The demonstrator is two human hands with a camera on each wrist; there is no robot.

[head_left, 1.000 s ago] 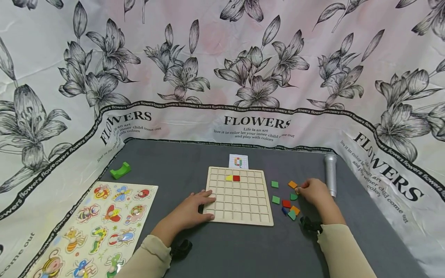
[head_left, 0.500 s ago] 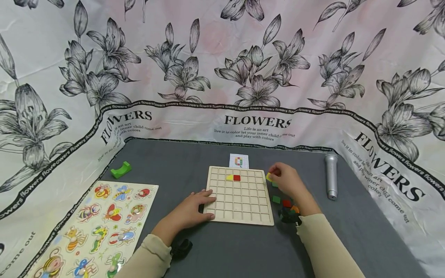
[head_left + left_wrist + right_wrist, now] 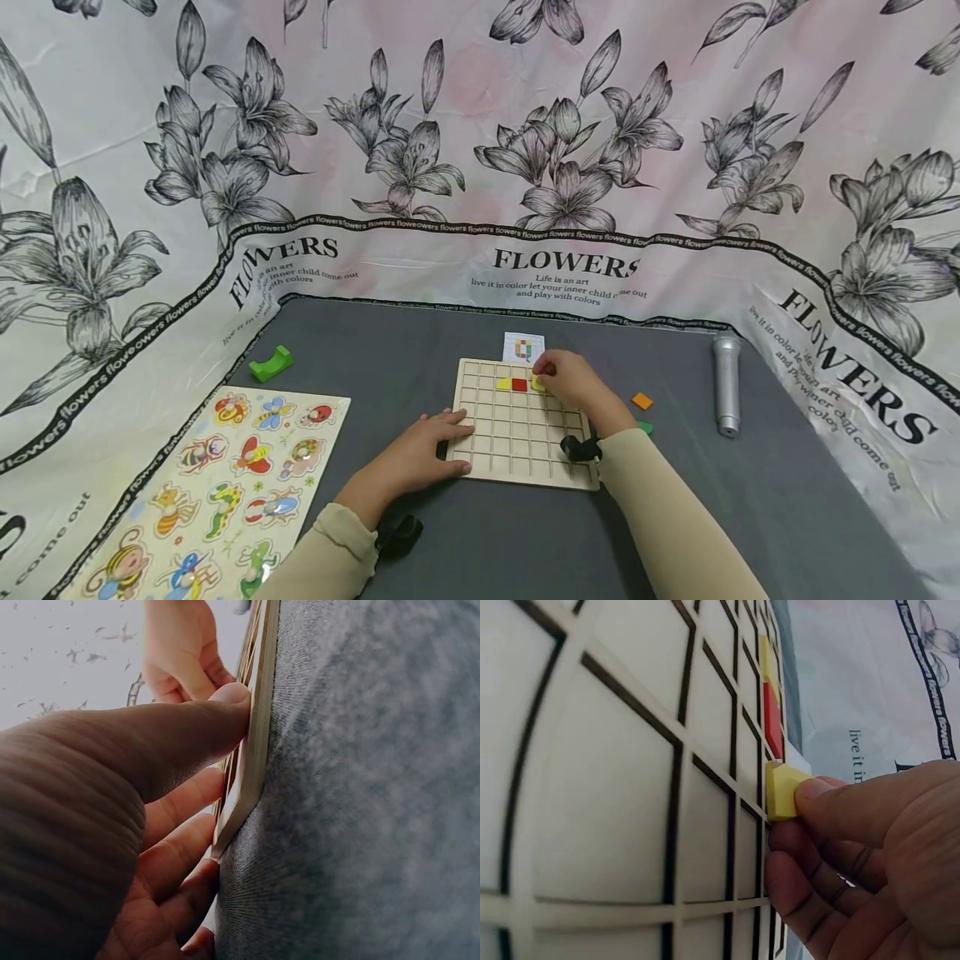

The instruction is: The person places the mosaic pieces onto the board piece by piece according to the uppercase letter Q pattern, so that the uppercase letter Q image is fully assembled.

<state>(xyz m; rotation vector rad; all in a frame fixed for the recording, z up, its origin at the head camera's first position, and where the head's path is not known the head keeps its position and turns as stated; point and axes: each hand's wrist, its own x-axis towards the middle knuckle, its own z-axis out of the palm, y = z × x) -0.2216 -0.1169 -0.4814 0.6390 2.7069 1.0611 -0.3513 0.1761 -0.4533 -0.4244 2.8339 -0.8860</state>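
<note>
A wooden grid board (image 3: pixel 510 442) lies on the dark grey cloth. My left hand (image 3: pixel 418 452) rests at its left side, fingers on the edge; in the left wrist view the thumb (image 3: pixel 202 720) touches the board's rim. My right hand (image 3: pixel 577 385) pinches a small yellow tile (image 3: pixel 781 793) between thumb and fingers at the board's far rows, just right of a red square tile (image 3: pixel 519 385). Left of the red tile sits another yellow tile (image 3: pixel 503 384) with a slanted side. Behind the board, a small card (image 3: pixel 517 340) shows a coloured Q pattern.
An orange tile (image 3: pixel 642 401) and a partly hidden green tile (image 3: pixel 646 427) lie right of the board; my right forearm covers that area. A silver cylinder (image 3: pixel 727 387) stands farther right. On the left are an insect picture board (image 3: pixel 247 492) and a green curved block (image 3: pixel 272 364).
My right hand has picked up the yellow tile from right of the board and carried it left to the far rows. My left hand stays on the board's edge. The head view has shifted slightly.
</note>
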